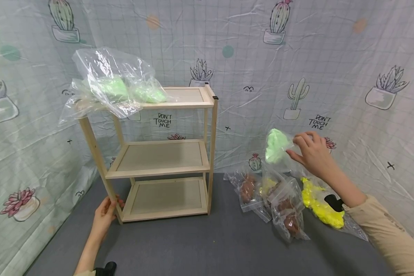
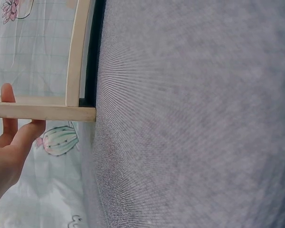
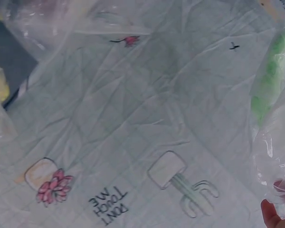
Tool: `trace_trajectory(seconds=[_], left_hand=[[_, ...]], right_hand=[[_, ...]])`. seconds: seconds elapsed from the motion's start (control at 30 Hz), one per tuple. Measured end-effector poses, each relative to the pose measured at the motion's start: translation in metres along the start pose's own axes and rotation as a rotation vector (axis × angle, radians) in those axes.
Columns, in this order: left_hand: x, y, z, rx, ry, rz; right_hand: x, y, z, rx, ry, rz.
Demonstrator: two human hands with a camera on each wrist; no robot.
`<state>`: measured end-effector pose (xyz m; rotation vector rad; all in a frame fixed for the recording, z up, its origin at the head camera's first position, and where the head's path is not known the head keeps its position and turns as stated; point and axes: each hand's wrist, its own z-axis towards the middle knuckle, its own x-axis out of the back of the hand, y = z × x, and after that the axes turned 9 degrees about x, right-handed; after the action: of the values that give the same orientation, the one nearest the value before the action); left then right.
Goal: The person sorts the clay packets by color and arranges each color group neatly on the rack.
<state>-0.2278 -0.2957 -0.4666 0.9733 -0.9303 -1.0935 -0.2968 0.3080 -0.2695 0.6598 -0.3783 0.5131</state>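
Observation:
My right hand (image 1: 308,151) pinches a clear bag of light green stuff (image 1: 276,145) and holds it in the air to the right of the wooden three-tier shelf (image 1: 158,153). The right wrist view shows that green bag (image 3: 270,80) at its right edge, with a fingertip (image 3: 270,213) low in the corner. My left hand (image 1: 105,212) holds the shelf's front left leg near the floor. In the left wrist view the fingers (image 2: 14,137) lie against a wooden bar (image 2: 42,112). Two more green bags (image 1: 124,90) lie on the top tier.
On the grey floor right of the shelf lie bags of brown stuff (image 1: 284,211) and a bag of yellow stuff (image 1: 322,207). A cactus-print sheet (image 1: 331,57) hangs behind and at both sides. The middle and bottom tiers hold nothing.

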Motion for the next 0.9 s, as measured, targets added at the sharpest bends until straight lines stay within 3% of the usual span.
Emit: trace_trajectory(seconds=[0.27, 0.9], left_hand=[[0.000, 0.000, 0.001, -0.006, 0.004, -0.010], [-0.001, 0.001, 0.001, 0.010, 0.008, 0.005]], right_hand=[[0.009, -0.008, 0.031, 0.062, 0.131, 0.055], [0.035, -0.021, 0.103, 0.039, 0.185, 0.202]])
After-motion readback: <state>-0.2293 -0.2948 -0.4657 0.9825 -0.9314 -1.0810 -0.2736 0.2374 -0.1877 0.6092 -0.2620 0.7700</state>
